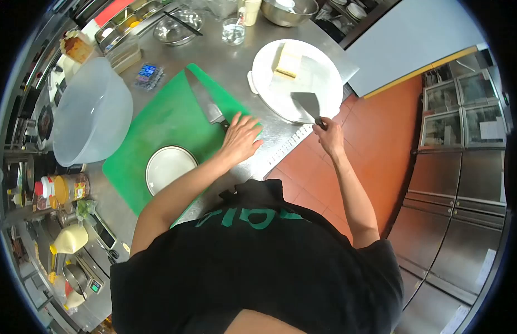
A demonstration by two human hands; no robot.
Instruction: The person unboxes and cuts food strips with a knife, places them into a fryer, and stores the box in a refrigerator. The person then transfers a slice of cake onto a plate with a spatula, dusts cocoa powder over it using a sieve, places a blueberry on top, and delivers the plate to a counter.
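My right hand (328, 137) is closed round the handle of a spatula (307, 103). Its flat blade lies over the large round white plate (327, 69). A rectangular piece of layered cake (289, 60) sits near the far side of that plate, apart from the blade. My left hand (241, 139) rests with spread fingers at the right edge of the green cutting board (158, 119), beside the handle of a large kitchen knife (207, 101). Part of the knife handle is hidden by the hand. A small white dish (170, 168) lies on the board beyond my left forearm.
Left of the board stands a large translucent bowl (94, 114), with a blueberry pack (149, 76) behind it. A glass of water (233, 32) and metal bowls (179, 28) are at the back. The counter's edge runs under the plate, with orange floor tiles (381, 145) on the right.
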